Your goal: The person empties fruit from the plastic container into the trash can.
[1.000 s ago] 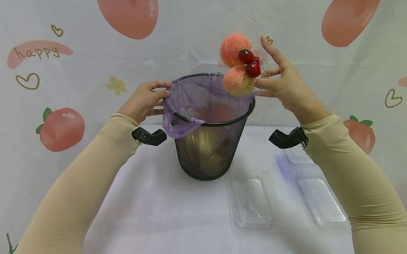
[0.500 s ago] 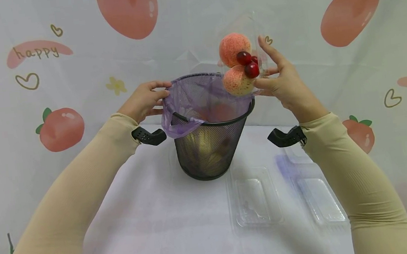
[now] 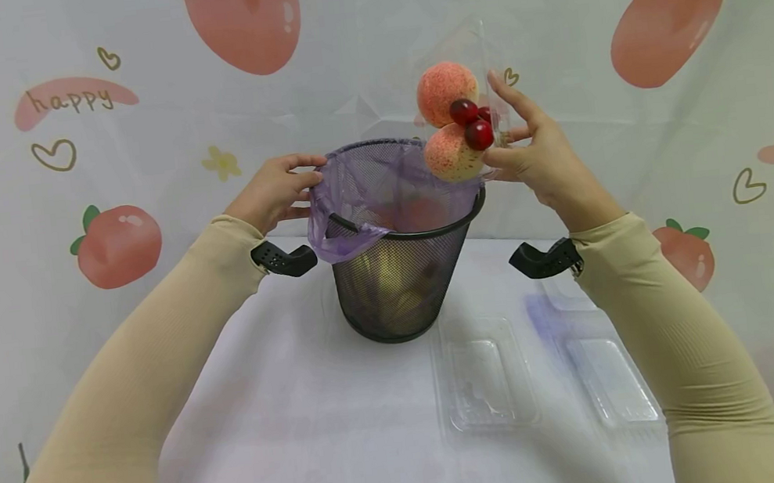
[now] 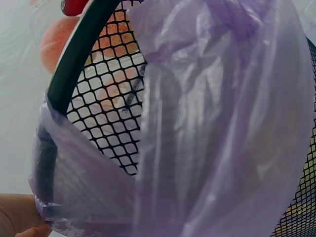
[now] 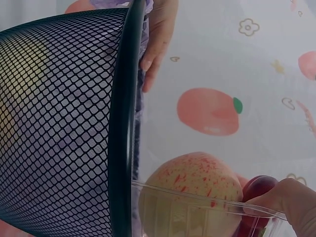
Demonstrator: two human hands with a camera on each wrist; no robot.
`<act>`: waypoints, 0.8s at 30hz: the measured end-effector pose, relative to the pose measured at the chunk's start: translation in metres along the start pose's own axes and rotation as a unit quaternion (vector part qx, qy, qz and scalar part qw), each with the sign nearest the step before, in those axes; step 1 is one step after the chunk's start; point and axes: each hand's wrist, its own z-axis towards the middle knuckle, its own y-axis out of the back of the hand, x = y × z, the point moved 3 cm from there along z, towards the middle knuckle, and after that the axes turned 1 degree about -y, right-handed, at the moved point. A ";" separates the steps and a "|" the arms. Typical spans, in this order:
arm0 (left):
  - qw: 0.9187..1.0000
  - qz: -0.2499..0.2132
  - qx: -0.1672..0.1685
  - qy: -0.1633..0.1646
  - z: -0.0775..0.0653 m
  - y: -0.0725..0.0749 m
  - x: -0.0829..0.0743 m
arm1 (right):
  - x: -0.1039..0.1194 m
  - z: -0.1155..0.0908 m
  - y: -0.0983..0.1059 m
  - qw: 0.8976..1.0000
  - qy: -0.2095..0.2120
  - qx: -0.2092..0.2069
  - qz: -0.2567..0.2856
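Note:
A black mesh wastebasket (image 3: 402, 291), lined with a purple plastic bag (image 3: 351, 237), tilts with its mouth toward the right. My left hand (image 3: 275, 190) holds its left rim with the bag there; its thumb's exact place is hard to see. Above the basket's right rim, my right hand (image 3: 537, 155) pinches the edge of a clear plastic container (image 3: 484, 50) standing on its side. Two peaches (image 3: 447, 93) and several dark red cherries (image 3: 478, 135) show in it. In the right wrist view a peach (image 5: 192, 177) is close to the basket's rim (image 5: 123, 128).
Inside the basket, reddish and yellow things (image 3: 390, 272) show blurred through mesh and bag. Two clear plastic trays, one in front (image 3: 483, 381) and one by the right forearm (image 3: 614, 379), lie on the white table (image 3: 308, 439). A fruit-print cloth (image 3: 339, 57) hangs behind.
Almost nothing differs. The right hand has shifted very slightly left with the container, and the cherries sit a touch lower against the peaches. The left hand and basket hold still.

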 end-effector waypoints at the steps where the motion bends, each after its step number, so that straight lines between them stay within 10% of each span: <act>1: 1.000 -0.001 0.000 0.002 0.000 0.000 0.000 | 0.000 0.000 0.000 1.000 -0.001 0.000 0.001; 24: 1.000 -0.010 -0.003 0.012 0.003 0.001 0.002 | 0.001 0.002 -0.002 1.000 -0.010 -0.015 -0.015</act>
